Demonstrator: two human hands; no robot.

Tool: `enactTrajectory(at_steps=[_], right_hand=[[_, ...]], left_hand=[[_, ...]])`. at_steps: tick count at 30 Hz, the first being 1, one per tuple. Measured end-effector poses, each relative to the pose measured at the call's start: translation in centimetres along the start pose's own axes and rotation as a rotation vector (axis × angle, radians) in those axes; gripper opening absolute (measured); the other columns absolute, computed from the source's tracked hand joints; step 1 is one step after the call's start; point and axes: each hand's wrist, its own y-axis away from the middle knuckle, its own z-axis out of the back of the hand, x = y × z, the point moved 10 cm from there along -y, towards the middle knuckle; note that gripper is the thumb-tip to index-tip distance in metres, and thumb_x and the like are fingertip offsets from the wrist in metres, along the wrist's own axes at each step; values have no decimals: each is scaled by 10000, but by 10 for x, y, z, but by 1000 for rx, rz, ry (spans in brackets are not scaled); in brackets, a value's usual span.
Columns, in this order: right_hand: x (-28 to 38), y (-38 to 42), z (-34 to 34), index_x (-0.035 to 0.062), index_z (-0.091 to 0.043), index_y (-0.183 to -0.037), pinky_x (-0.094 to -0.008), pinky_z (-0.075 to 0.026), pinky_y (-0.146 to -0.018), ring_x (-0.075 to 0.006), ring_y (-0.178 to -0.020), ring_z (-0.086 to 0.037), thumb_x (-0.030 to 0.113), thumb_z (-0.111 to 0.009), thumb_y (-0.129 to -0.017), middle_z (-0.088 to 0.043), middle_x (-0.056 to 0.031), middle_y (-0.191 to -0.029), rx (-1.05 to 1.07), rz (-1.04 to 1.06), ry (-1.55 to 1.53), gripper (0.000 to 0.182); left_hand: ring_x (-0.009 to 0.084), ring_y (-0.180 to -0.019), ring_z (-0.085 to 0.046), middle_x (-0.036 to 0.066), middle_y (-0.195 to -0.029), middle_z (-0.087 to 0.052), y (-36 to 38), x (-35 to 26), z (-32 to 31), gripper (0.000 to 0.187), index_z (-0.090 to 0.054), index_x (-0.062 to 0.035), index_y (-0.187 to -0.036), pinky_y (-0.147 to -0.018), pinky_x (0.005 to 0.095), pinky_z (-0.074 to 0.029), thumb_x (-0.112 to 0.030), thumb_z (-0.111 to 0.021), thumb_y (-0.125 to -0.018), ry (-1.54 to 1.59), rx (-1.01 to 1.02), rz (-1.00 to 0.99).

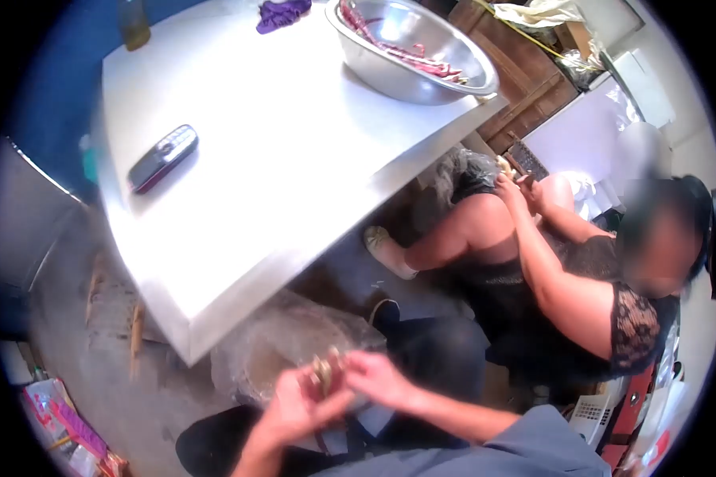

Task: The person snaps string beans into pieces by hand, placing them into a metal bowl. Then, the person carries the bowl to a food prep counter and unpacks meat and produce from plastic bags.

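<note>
My left hand (290,404) is closed around some small yellowish-brown pieces (323,375), too blurred to tell their kind. Close against it, my right hand (380,380) has its fingertips pinched at the same pieces. Both hands are above my lap. Just beyond them spreads a clear plastic bag (266,338), open and crumpled, below the table's edge. On the table, a metal basin (410,60) contains several long red-and-pale pods (422,62).
The white table (262,175) has a metal-edged corner near my hands. On it are a dark phone (164,159), a purple cloth (282,14) and a bottle (134,25). At right, a seated person (565,278) holds something small in both hands.
</note>
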Motion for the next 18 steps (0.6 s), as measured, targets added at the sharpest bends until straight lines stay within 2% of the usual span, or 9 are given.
enactTrajectory(at_steps=[2,6,8,9,11,13,14,17,18], right_hand=[[31,-5,-8,29,-625,-1039,-348,-514,-667,-297,-770,-665,115,-573,-881,-664,-139,-836,70,170,153,188],[30,-27,17,30,-656,-1051,-345,-529,-711,-257,-797,-684,127,-628,-865,-682,-136,-886,-5,121,416,212],[33,-35,38,13,-644,-1008,-361,-516,-671,-333,-781,-663,129,-587,-870,-665,-179,-870,-177,-2,262,190],[33,-37,38,-7,-655,-987,-337,-523,-647,-254,-722,-686,147,-599,-879,-687,-159,-851,-168,-84,147,196],[43,-39,35,-15,-658,-983,-320,-527,-637,-209,-705,-681,160,-604,-889,-691,-139,-828,-120,-63,33,206],[38,-35,30,-38,-656,-983,-280,-534,-623,-134,-685,-661,189,-598,-923,-686,-88,-793,-50,-52,-57,242],[43,-27,28,-35,-658,-987,-271,-535,-640,-135,-701,-658,197,-588,-934,-689,-82,-840,29,-97,-100,247],[34,-8,40,11,-659,-1015,-280,-549,-697,-137,-777,-669,253,-615,-948,-686,-60,-884,-135,-448,-599,256],[40,-2,50,17,-646,-1054,-289,-551,-716,-168,-811,-680,247,-633,-933,-685,-94,-928,-159,-470,-680,260]], left_hand=[[79,-681,-597,1,-737,-644,-15,-2,-5,178,-656,-13,-890,-633,249,-483,-43,-795,-782,-156,115,-127],[89,-688,-593,13,-749,-646,-29,17,2,195,-656,-14,-871,-636,262,-482,-49,-813,-760,-28,239,191],[92,-692,-593,18,-749,-646,-28,21,8,203,-658,-16,-872,-638,264,-483,-52,-819,-753,40,266,303],[95,-692,-595,22,-747,-646,-31,16,12,208,-657,-16,-868,-634,264,-482,-56,-823,-749,40,296,243],[107,-660,-606,33,-738,-646,-38,-1,18,191,-649,-13,-853,-601,274,-486,-58,-810,-760,-59,280,147],[135,-601,-606,44,-703,-628,-38,1,12,151,-649,-19,-867,-560,285,-484,-58,-775,-792,14,316,271],[144,-587,-606,49,-690,-622,-37,-9,6,147,-649,-21,-885,-547,288,-482,-55,-764,-799,32,278,281],[152,-589,-607,60,-671,-610,-20,-35,-9,172,-631,-18,-901,-543,288,-476,-48,-756,-787,63,137,265],[141,-607,-613,59,-696,-632,-8,-51,-17,166,-646,-15,-926,-577,283,-488,-117,-724,-821,19,153,266]])
